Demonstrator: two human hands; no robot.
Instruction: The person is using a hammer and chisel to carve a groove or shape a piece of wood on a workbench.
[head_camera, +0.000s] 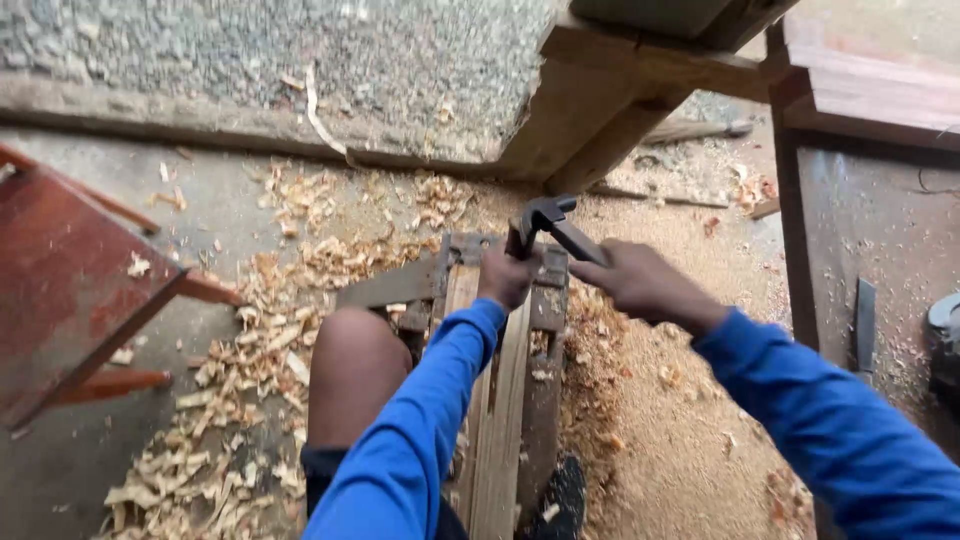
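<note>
My left hand (507, 277) is curled into a fist at the top end of the pale wooden slats (497, 400), its fingers wrapped tight around the lower part of a dark metal claw tool (548, 222) whose forked head rises just above my knuckles. My right hand (645, 283) is closed around the long handle of that same tool, gripping it where it slants down to the right, so both hands have hold of it, close together but not touching.

The biggest thing around me is the grey concrete floor (100, 470), dusty and bare on the left. A grey speckled stone slab (250, 50) fills the upper left. A red-brown painted wooden frame (60, 290) leans in from the left edge. On the right stands a dark wooden bench (870, 230), its heavy brown timber beams (610, 110) slanting down behind my hands.

Fine tan sawdust (670, 440) covers the floor under my right arm. A wide scatter of curly pale wood shavings (250, 350) runs from near the slab down to the lower left.

The slats lie lengthwise away from me inside a dark weathered wooden frame (545, 390), between my bare knee (355, 370) on the left and the sawdust on the right. The tool's head sits at the far end of that frame. Both my arms are in bright blue sleeves (830, 420).
</note>
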